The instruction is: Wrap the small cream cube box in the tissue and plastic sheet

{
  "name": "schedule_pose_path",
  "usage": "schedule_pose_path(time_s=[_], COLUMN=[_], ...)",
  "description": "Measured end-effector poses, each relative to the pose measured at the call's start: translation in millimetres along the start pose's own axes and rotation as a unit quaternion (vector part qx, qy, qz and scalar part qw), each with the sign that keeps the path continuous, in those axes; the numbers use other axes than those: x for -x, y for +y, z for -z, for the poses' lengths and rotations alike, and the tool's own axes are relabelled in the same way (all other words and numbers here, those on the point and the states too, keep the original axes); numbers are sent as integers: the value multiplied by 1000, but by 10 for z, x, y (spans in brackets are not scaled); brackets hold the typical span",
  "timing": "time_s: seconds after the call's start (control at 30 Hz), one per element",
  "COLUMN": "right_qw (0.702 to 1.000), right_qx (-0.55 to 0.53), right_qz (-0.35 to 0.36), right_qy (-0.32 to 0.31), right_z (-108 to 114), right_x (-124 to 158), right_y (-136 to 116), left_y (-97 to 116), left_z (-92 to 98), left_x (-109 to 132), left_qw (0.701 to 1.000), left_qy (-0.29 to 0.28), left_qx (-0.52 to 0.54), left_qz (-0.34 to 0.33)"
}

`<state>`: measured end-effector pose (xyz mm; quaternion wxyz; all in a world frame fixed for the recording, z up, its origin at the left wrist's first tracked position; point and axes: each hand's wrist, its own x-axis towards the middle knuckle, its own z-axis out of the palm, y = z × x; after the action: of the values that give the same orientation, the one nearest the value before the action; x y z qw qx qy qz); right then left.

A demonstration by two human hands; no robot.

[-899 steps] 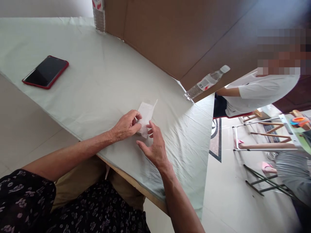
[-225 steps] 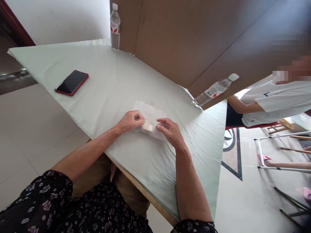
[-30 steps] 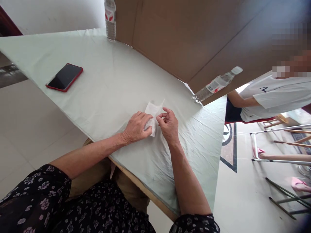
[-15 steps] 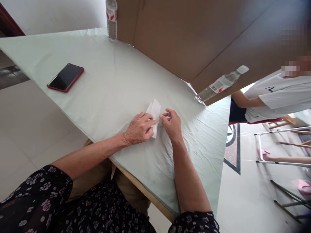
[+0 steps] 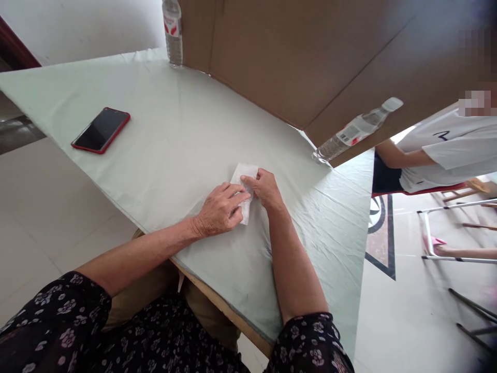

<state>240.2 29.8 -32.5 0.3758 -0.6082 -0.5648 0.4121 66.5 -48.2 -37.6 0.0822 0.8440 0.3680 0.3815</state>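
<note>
A small folded white paper (image 5: pixel 244 174) lies on the pale green tablecloth (image 5: pixel 174 134) near the table's front edge. My left hand (image 5: pixel 218 210) rests on the paper's near part, fingers stretched flat and pressing it down. My right hand (image 5: pixel 264 187) sits on the paper's right side with its fingers curled and fingertips pushing on the fold. Both hands cover most of the paper; only its far end and a near corner show.
A red phone (image 5: pixel 100 130) lies at the left. A water bottle (image 5: pixel 172 32) stands at the back, another bottle (image 5: pixel 355 129) lies tilted at the right. A brown cardboard wall (image 5: pixel 310 57) rises behind. A person in a white shirt (image 5: pixel 442 150) sits at the right.
The paper's raised flap has been laid down flat. My right hand has moved left onto the paper and presses it; my left hand stays flat on it.
</note>
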Motion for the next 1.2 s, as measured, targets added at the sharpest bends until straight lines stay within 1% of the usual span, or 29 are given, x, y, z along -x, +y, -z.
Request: schedule_pose_path(time_s=[0.1, 0.23, 0.33, 0.4, 0.47, 0.6, 0.67, 0.73, 0.83, 0.93, 1.07, 1.2], right_qw=[996, 983, 974, 971, 972, 980, 984, 988, 987, 973, 945, 918], right_qx=[-84, -179, -223, -237, -234, -180, -133, -77, -13, 29, 99, 156], right_qz=[-28, -21, -15, -5, 13, 77, 111, 131, 159, 228, 310, 364], right_qy=[-31, -24, -28, -32, -35, -43, -38, -32, -17, -3, 12, 23], right_z=[-7, -44, -84, -97, -91, -47, -29, -24, -34, -58, -99, -130], right_x=[25, 58, 78, 105, 156, 363, 512, 673, 888, 1034, 1126, 1140], right_y=[-36, -37, -46, -79, -138, -281, -321, -314, -205, -27, 163, 239], left_y=[-7, -18, -11, 1, 10, 5, -10, -30, -71, -127, -204, -246], left_z=[1, -18, -19, -12, -3, -8, -25, -48, -70, -63, -9, 107], left_x=[5, 12, 8, 3, 0, 6, 11, 13, 10, 9, 10, 8], left_qw=[1000, 1000, 1000, 999, 997, 984, 980, 978, 980, 983, 976, 972], left_qy=[0, 4, 8, 17, 36, 80, 84, 77, 58, 28, -11, -55], left_qx=[8, 24, 25, 16, 3, 4, 23, 44, 74, 114, 180, 202], left_qz=[-5, -7, -1, 22, 66, 160, 180, 187, 176, 143, 123, 108])
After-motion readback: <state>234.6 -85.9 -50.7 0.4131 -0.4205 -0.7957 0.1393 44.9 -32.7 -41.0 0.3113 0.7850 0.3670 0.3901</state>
